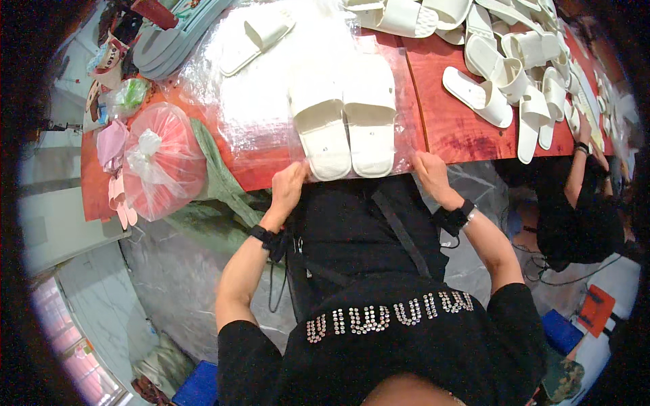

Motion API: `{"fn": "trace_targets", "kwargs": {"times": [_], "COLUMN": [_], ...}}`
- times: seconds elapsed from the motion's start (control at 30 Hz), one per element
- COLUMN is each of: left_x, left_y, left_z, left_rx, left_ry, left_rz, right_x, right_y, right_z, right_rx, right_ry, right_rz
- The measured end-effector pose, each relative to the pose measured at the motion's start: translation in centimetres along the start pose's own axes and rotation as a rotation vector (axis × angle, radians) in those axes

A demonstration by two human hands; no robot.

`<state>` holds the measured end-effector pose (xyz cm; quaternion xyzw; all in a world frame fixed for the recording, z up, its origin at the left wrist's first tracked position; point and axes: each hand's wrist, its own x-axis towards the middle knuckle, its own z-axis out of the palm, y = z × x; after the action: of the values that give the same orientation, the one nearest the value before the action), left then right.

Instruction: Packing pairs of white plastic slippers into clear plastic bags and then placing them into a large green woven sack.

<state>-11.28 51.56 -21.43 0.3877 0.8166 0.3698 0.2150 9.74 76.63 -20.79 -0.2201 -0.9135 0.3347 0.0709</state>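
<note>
A pair of white slide slippers [369,128] lies side by side in a clear plastic bag [402,139] at the table's near edge, their heel ends toward me. My left hand [289,186] is closed, pinching the bag's near left corner. On the opposite side, my right hand [435,177] grips the near right corner, fingers also closed. Beneath and to the left of the pair spreads a stack of clear plastic bags [261,132], with a single white slipper [265,34] on its far part.
Many loose white slippers [477,98] cover the red table [443,139] at the right. Beyond them a co-worker's hand [583,128] reaches over the tabletop. Grey slippers [162,47] are stacked far left; nearer sits a tied clear bag [162,166] beside pink slippers [120,193].
</note>
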Motion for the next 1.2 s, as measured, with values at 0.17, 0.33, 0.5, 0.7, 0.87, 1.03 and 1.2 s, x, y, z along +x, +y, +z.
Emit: {"fn": "trace_targets", "kwargs": {"times": [0.17,0.33,0.5,0.7,0.87,1.03,1.2], "left_x": [2.0,1.8,1.1,0.4,0.8,1.9,1.9], "left_y": [1.7,1.6,1.5,4.2,5.8,4.5,4.6], "left_z": [0.9,1.6,2.2,3.8,4.9,5.8,5.7], "left_rx": [0.203,0.451,0.881,0.950,0.824,0.853,0.850], "left_ry": [0.196,0.367,0.229,0.188,0.088,0.081,0.111], "left_rz": [-0.288,0.229,0.593,0.481,0.338,0.368,0.383], "right_x": [3.0,2.8,2.6,1.7,0.6,0.8,1.3], "right_y": [-0.8,-0.2,0.6,0.5,-0.5,0.0,-0.2], "right_z": [1.2,2.5,2.5,1.0,0.0,0.8,0.0], "right_rx": [-0.122,-0.355,-0.517,-0.502,-0.392,-0.393,-0.365], "right_ry": [0.130,0.344,0.312,0.166,0.042,0.063,0.006], "right_rz": [0.312,-0.136,-0.384,-0.436,-0.415,-0.381,-0.393]}}
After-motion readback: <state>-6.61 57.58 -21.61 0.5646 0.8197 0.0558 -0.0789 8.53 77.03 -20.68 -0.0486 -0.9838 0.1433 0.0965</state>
